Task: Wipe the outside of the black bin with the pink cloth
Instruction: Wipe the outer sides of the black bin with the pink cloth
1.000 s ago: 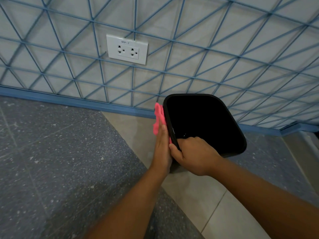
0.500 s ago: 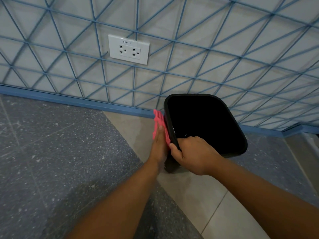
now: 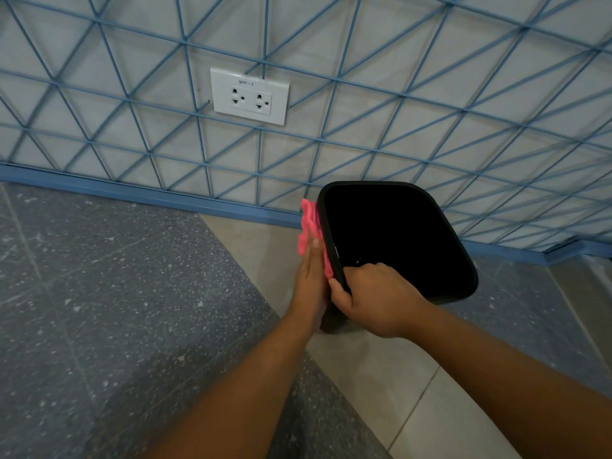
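A black bin (image 3: pixel 440 223) stands on the floor close to the wall, its open top tilted toward me. The pink cloth (image 3: pixel 308 223) lies against the bin's left outer side, just under the rim. My left hand (image 3: pixel 311 279) presses the cloth flat against that side with straight fingers. At the near left corner, my right hand (image 3: pixel 374 299) grips the bin's rim, thumb outside and fingers curled inside. The bin's lower body is mostly hidden behind my hands.
A wall with a blue diagonal grid pattern and a blue skirting board (image 3: pixel 165 195) runs behind the bin. A white double socket (image 3: pixel 250 96) is mounted on the wall up left. The floor is grey speckled stone (image 3: pixel 116 309) and pale tile (image 3: pixel 397 376).
My left hand with the cloth slid down the bin's left side, then back up toward the rim. My right hand kept its grip on the rim.
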The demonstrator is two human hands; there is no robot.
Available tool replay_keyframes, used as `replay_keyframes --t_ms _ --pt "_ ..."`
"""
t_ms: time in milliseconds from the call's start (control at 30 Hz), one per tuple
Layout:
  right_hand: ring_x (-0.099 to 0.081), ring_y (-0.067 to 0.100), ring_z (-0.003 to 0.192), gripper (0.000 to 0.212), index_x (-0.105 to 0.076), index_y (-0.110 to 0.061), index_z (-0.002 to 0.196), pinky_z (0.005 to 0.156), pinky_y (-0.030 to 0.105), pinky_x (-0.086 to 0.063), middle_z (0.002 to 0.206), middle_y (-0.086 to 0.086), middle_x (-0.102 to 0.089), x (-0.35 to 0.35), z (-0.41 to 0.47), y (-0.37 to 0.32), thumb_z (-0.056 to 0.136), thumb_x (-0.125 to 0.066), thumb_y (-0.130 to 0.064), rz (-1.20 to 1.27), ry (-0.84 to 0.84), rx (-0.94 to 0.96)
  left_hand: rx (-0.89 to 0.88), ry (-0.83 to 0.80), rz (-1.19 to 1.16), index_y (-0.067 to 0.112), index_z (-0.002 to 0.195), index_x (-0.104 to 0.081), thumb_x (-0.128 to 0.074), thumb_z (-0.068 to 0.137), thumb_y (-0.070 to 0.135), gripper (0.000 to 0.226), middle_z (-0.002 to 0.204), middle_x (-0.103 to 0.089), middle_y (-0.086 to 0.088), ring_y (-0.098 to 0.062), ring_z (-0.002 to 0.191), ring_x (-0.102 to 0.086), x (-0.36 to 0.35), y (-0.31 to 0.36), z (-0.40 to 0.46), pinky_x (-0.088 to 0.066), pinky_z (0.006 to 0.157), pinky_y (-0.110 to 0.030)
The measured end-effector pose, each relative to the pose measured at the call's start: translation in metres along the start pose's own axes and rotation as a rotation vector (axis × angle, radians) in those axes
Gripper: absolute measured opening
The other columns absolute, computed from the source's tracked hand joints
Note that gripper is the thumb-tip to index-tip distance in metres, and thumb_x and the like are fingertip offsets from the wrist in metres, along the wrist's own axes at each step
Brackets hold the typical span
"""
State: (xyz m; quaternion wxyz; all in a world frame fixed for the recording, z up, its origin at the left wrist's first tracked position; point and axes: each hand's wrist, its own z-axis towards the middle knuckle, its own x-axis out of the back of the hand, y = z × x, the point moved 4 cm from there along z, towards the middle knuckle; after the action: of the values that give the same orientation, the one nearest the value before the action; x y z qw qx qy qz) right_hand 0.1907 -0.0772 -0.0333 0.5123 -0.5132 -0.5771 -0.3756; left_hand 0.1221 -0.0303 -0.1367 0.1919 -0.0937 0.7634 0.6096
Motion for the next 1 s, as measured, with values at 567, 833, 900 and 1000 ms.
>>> replay_keyframes --t_ms 567,833,900,1000 --pt "-0.058 0.027 0.066 0.036 -0.048 -0.018 0.08 0.065 0.038 -0.048 0.072 0.007 -0.059 -0.001 0.001 -0.002 0.099 -0.029 -0.043 -0.021 -0.021 0.01 -0.005 0.038 0.011 0.026 0.162 -0.043 -0.041 0.112 0.051 0.056 0.163 -0.05 0.002 -0.018 0.154 -0.046 0.002 -0.006 -0.01 -0.033 0.131 -0.036" --pt "-0.056 0.024 0.06 0.038 -0.049 -0.018 0.081 0.063 0.038 -0.049 0.067 0.004 -0.055 -0.001 0.0 -0.002 0.099 -0.028 -0.044 -0.042 -0.012 0.014 -0.041 0.041 -0.018 0.028 0.168 -0.033 -0.042 0.111 0.055 0.063 0.173 -0.038 0.001 -0.017 0.16 -0.036 0.0 -0.002 -0.008 -0.027 0.135 -0.043" --pt "-0.052 0.022 0.059 0.038 -0.048 -0.019 0.082 0.064 0.038 -0.049 0.066 0.002 -0.051 -0.001 -0.001 -0.003 0.1 -0.027 -0.045 -0.061 -0.015 0.011 -0.007 0.054 -0.047 0.024 0.167 -0.035 -0.043 0.11 0.054 0.065 0.169 -0.045 -0.003 -0.018 0.155 -0.045 0.004 -0.006 -0.002 -0.033 0.132 -0.042" --pt "-0.048 0.021 0.06 0.039 -0.05 -0.019 0.084 0.062 0.035 -0.043 0.071 0.004 -0.055 -0.001 0.0 -0.002 0.099 -0.027 -0.048 -0.079 0.009 0.014 0.009 0.011 0.01 0.035 0.162 -0.044 -0.053 0.091 0.084 0.088 0.165 -0.051 0.006 -0.011 0.152 -0.049 0.005 -0.001 0.012 -0.034 0.131 -0.042"
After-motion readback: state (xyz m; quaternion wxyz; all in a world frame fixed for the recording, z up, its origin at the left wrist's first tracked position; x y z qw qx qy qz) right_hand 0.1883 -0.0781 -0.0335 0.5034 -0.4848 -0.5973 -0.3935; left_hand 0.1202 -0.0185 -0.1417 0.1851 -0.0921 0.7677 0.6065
